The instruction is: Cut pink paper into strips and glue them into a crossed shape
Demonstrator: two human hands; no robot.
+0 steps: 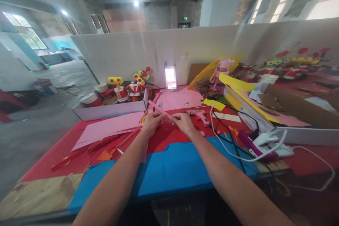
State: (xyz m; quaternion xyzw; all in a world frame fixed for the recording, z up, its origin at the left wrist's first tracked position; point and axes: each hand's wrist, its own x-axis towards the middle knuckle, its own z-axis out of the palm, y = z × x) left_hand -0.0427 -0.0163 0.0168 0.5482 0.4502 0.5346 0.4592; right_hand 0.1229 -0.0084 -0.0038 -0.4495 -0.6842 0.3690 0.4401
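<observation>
A narrow pink paper strip (158, 107) is held above the red-covered table, slanting from upper left down to the right. My left hand (153, 120) pinches it near its middle. At its lower right end, the fingers of my right hand (182, 123) are closed on it. Just right of my right hand lies a pink glue gun (199, 116). Partly behind my left hand is a roll of yellow tape (143, 119). Pink sheets (106, 129) lie to the left, and another pink sheet (180, 98) lies beyond the hands.
Paper-cup robot figures (122, 93) stand behind a white box (111, 110) at left. A purple power strip (254, 146) with looping white and black cables sits at right, near an open box (296, 136) of paper. Blue paper (174, 169) covers the front edge; scraps (106, 153) lie left.
</observation>
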